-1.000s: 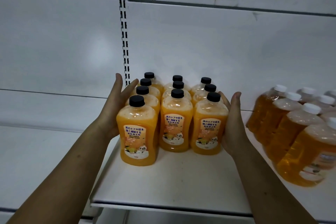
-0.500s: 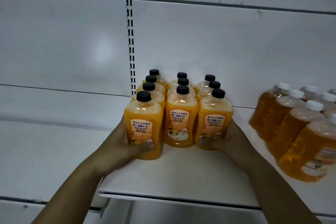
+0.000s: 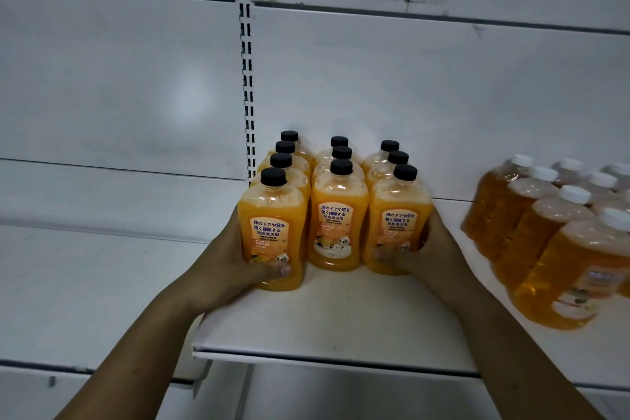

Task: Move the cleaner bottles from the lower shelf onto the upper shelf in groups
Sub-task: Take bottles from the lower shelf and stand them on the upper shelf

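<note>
Left hand (image 3: 228, 266), right hand (image 3: 434, 251) lowered; ten bottles (image 3: 339, 232)

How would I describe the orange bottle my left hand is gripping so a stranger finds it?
On the white metal shelf, a block of black-capped opaque orange plastic bottles stands left of white-capped amber ones. Its left column is the only one four deep. The nearest bottle there, gripped by the left hand, stands forward of the other two front bottles.
</note>
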Motion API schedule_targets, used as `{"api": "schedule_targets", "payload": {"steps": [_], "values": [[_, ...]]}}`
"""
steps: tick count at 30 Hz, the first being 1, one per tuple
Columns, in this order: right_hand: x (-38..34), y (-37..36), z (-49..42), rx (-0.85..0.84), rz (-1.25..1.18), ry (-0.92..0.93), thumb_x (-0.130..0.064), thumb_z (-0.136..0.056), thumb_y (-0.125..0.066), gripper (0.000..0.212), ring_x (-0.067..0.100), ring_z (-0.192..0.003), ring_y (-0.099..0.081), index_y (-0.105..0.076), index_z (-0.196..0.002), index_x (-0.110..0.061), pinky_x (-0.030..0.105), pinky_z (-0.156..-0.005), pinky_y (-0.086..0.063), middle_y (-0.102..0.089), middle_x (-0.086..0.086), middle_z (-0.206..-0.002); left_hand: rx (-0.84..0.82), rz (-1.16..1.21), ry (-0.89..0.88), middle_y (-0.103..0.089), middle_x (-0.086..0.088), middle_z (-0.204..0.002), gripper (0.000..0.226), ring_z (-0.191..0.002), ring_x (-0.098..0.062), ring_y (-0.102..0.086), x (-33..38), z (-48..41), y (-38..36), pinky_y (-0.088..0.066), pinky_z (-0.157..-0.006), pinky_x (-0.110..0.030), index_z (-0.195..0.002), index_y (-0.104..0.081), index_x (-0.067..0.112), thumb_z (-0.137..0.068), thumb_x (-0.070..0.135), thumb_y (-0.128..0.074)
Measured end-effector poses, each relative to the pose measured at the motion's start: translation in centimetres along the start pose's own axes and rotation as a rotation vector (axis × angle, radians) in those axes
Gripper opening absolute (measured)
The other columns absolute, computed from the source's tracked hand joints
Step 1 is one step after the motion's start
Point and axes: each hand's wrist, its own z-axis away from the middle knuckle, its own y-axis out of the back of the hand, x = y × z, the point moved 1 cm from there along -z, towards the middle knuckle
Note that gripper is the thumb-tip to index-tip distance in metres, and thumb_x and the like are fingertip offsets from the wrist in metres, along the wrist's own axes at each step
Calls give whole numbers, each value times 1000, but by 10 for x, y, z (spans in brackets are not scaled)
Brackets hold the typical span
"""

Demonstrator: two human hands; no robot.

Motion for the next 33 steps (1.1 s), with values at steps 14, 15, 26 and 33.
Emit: {"api": "schedule_targets", "payload": {"steps": [14,15,26,33], "values": [[-103,-63,-14,-63,1403,559,-70,-55,-91,145,42,-159,-15,-2,-165,-37,64,-126,-12,-6,19,-174,17,-81,-36,-65,32,-123,113,-116,5,-64,-12,-10,0,-57,-82,-12,-152,-35,39,-58,43,-98],[-101,-64,-16,-64,1419,548,-67,-54,-93,144,42,-158,-21,-5,-165,-36,63,-125,-12,-7,20,-173,16,-93,-47,-65,32,-123,113,-116,5,-64,-13,-11,0,-56,-83,-12,-152,-35,39,-58,45,-97],[-95,-68,-21,30,1446,551,-55,-37,-102,137,37,-139,-53,-38,-155,-29,60,-120,-30,-27,23,-167,42,-141,-71,-66,22,-131,123,-120,-9,-67,-18,-16,2,-58,-102,-45,-152,-35,43,-49,69,-96],[-99,-70,-13,10,1449,528,-72,-53,-88,137,40,-146,-44,-16,-163,-28,62,-124,-16,-8,26,-171,24,-124,-94,-64,28,-130,120,-119,1,-64,-17,-14,-1,-58,-96,-26,-152,-34,40,-53,64,-96]]}}
